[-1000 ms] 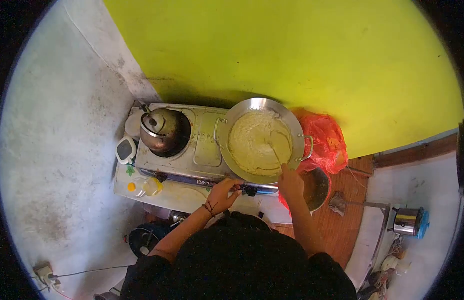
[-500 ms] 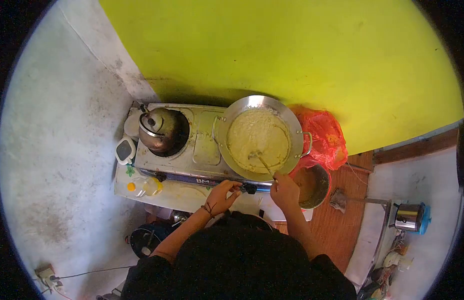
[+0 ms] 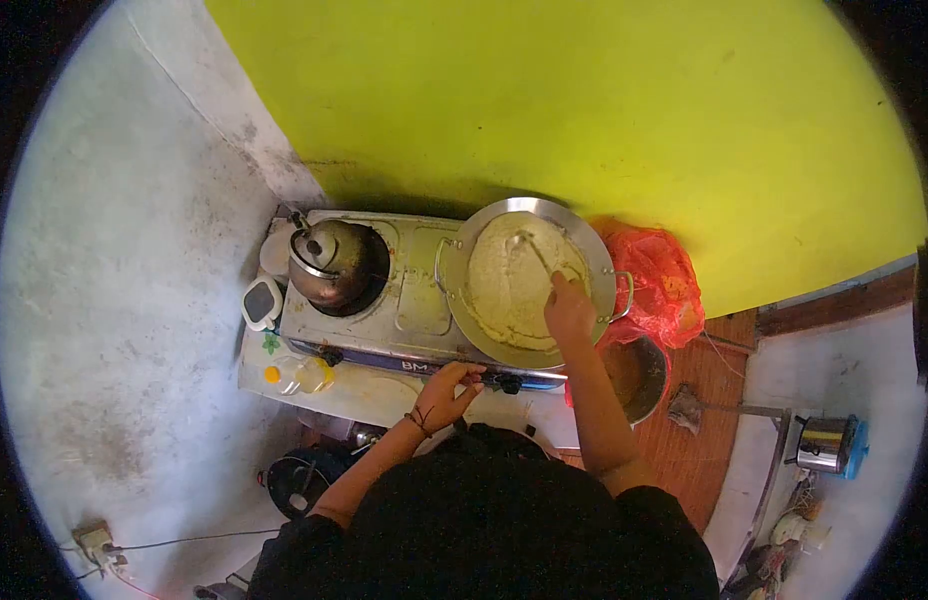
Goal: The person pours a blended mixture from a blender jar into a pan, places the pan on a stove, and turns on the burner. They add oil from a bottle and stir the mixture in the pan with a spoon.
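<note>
A wide metal wok (image 3: 601,255) with two side handles sits on the right side of the stove. Pale, thick batter (image 3: 504,290) lies in it. My right hand (image 3: 571,312) reaches over the wok, closed around the handle of a metal ladle (image 3: 540,257), whose head is in the batter towards the far side. At the stove's front edge, my left hand (image 3: 446,396) has thumb and fingers apart. Its fingertips are just left of a black stove knob (image 3: 506,382), and it holds nothing that I can see.
On the left burner stands a sooty kettle (image 3: 334,262). An oil bottle (image 3: 304,376) lies on the counter in front of the stove. Right of the wok are a red plastic bag (image 3: 656,275) and a pot (image 3: 644,380) with brownish contents. The green wall (image 3: 544,110) rises behind.
My right hand has moved the ladle from the near side of the wok to the far side. My left hand stays by the knob, its fingertips now slightly further from it.
</note>
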`<action>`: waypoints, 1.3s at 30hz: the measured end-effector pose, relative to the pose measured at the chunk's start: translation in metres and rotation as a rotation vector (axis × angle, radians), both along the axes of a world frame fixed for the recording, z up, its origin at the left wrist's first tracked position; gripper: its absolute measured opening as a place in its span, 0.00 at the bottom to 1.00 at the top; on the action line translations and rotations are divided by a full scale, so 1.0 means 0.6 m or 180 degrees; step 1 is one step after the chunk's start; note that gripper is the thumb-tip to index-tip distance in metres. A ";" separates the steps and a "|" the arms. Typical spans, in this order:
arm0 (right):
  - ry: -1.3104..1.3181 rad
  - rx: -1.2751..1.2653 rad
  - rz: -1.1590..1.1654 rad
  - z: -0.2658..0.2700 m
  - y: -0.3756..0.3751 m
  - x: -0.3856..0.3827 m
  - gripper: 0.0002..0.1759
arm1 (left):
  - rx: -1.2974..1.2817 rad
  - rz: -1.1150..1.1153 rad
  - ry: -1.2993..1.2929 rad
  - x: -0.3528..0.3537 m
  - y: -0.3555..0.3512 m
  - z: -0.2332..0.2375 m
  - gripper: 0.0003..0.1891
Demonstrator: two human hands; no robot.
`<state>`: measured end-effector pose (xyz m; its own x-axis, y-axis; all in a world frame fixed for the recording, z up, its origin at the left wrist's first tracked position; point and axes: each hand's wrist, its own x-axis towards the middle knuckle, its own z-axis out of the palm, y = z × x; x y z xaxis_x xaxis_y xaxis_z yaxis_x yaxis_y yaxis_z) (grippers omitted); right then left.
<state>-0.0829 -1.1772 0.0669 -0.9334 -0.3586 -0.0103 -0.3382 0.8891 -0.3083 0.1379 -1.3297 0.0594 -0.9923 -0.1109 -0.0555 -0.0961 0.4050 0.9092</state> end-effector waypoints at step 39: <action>-0.0292 -0.0429 -0.0162 -0.022 0.000 -0.027 0.25 | 0.0093 0.0184 -0.0111 0.004 -0.012 0.002 0.16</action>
